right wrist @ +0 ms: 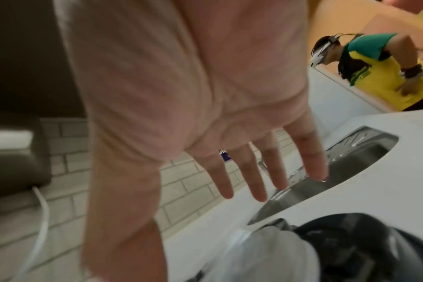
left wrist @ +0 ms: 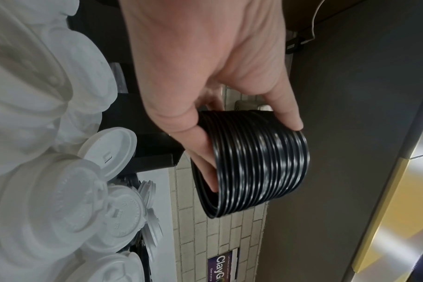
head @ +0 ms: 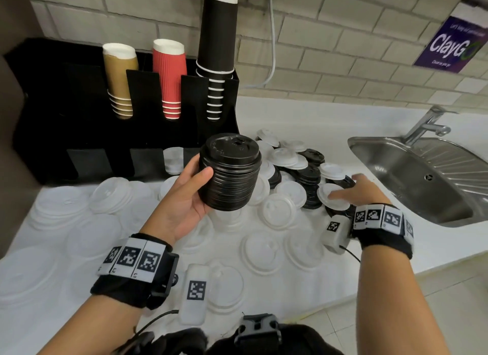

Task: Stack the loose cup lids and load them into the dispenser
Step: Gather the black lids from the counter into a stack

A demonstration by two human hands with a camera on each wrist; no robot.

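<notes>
The left hand (head: pixel 184 204) holds a stack of black lids (head: pixel 229 173) above the white desk (head: pixel 303 117), thumb on the near side of the stack and fingers curled round its far side; the left wrist view shows the same stack of black lids (left wrist: pixel 258 164) pinched between thumb and fingers (left wrist: pixel 200 162), its ribbed rims closely nested. The stack is raised in front of the black dispenser (head: pixel 52 111), which stands against the tiled wall (head: pixel 330 37) at the rear left of the desk. The dispenser's upper slots carry 3 columns of inverted cups: gold cups (head: pixel 120 77), red cups (head: pixel 170 74) and black cups (head: pixel 217 48); a lower slot contains some white lids (head: pixel 173 160). The right hand (head: pixel 361 192) is spread flat, fingers straight and apart, reaching over a mixed heap of loose white and black lids (head: pixel 298 167) near the steel sink (head: pixel 422 175); its fingertips lie on or just above a white lid (head: pixel 332 198), and contact cannot be confirmed. In the right wrist view the right hand (right wrist: pixel 205 114) grips nothing. Translucent lids (head: pixel 264 251) are scattered across the near part of the desk. A tap (head: pixel 427 122) stands behind the sink, and a purple sign (head: pixel 454 45) hangs on the wall.
</notes>
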